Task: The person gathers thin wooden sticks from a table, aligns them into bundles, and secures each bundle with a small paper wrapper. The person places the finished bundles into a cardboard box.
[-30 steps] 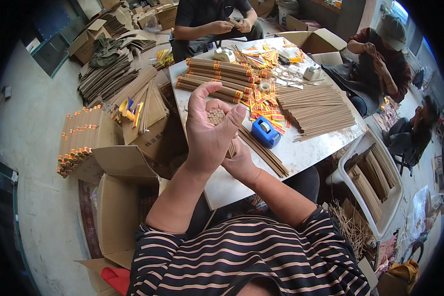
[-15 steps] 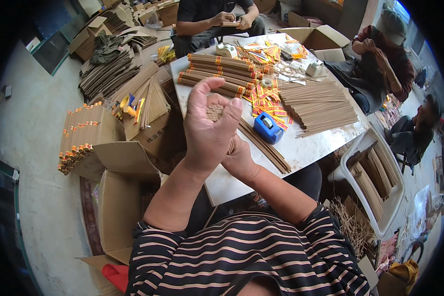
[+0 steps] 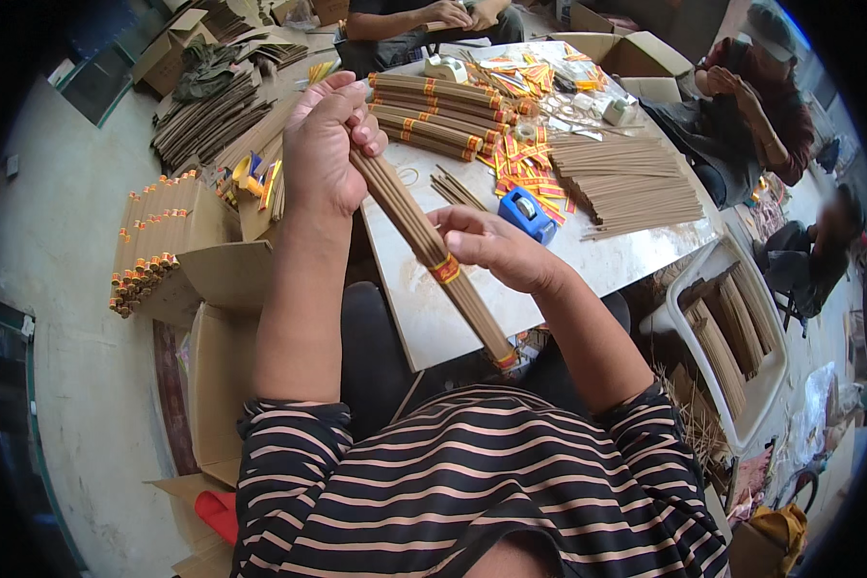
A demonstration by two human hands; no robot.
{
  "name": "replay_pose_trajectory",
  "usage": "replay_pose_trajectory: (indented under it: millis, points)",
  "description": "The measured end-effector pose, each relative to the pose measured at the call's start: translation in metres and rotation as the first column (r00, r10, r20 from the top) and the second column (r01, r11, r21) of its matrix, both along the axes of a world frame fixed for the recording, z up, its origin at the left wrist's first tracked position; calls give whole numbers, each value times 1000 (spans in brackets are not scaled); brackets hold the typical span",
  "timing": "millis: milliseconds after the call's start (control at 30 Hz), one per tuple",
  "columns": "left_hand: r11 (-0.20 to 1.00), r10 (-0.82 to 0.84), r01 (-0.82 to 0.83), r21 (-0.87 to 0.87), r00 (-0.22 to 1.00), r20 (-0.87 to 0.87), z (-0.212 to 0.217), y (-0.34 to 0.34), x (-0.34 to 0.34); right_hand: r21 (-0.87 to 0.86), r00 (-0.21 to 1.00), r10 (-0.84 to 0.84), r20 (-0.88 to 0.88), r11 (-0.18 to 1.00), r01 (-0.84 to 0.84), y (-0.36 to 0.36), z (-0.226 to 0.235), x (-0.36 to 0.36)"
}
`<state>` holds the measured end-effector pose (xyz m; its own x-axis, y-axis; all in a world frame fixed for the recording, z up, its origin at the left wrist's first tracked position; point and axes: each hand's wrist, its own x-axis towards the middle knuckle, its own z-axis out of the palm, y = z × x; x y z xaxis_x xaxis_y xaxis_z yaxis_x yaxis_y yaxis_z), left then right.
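Observation:
A slim bundle of brown incense sticks [image 3: 409,220] slants across in front of me, its upper end up by my left hand and its lower end over the table's near edge. Red and yellow paper bands circle it at the middle and the lower end. My left hand [image 3: 324,144] is closed around the upper end, which its fingers hide. At the middle band, my right hand [image 3: 503,252] holds the bundle lightly between thumb and curled fingers. Just beyond that hand are a blue tape dispenser [image 3: 527,214] and a few loose sticks [image 3: 458,189] on the white table [image 3: 433,332].
Banded bundles [image 3: 429,116], paper labels [image 3: 528,178] and a broad pile of loose sticks [image 3: 626,183] lie on the table. A white tub [image 3: 660,332] of sticks stands at right, an open carton [image 3: 223,356] at left. Other people sit around the table.
The bundle, earlier seen end-on inside my hands, now lies lengthwise in view. My left hand has moved up and left to its end; my right hand has shifted right and up to its middle.

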<state>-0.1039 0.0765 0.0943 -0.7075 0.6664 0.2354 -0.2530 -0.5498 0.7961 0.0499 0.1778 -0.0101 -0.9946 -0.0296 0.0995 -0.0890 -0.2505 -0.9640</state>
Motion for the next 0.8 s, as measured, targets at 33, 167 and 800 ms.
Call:
replay_pose_trajectory:
  millis: [33, 167, 800]
  points:
    - [1000, -26, 27, -14, 998, 54, -7, 3, -6, -34, 995, 64, 78, 998, -61, -8, 5, 2]
    - [996, 0, 14, -90, 989, 151, -28, 11, -6, 0, 975, -3, 223, 1000, 3, -32, 15, 0]
    - [994, 1, 16, -109, 988, 157, -21, 10, -27, 81, 972, -63, 227, 996, 45, -23, 33, -18]
